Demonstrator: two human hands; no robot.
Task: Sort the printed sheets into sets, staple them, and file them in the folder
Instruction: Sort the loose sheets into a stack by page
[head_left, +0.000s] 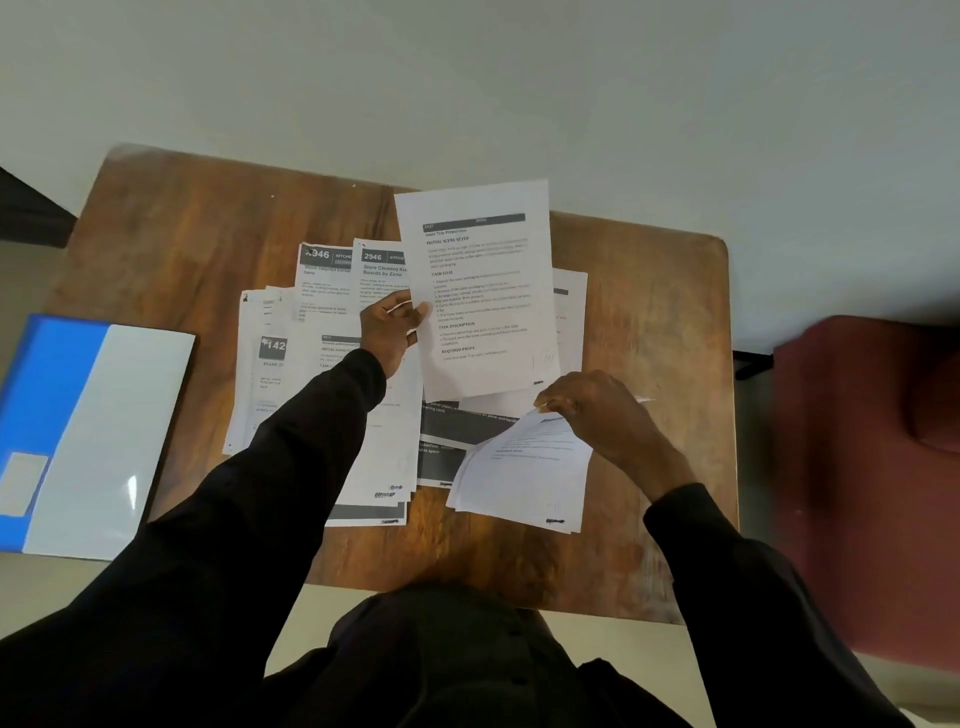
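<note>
White printed sheets (327, 283) lie spread and overlapping in the middle of the brown wooden bench (654, 322). The left hand (393, 328) pinches one sheet (485, 291) by its left edge and holds it raised (text facing the camera). The right hand (597, 415) grips the top of a thin bundle (519, 473). A blue folder (98, 431) lies at the bench's left side.

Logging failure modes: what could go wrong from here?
Piles on the table overlap, so the sheet in the left hand could land in the wrong set.
Right hand pinches its stack by one edge; it may fan or slip.
Folder seems to overhang the table; a sleeve could knock it.
</note>
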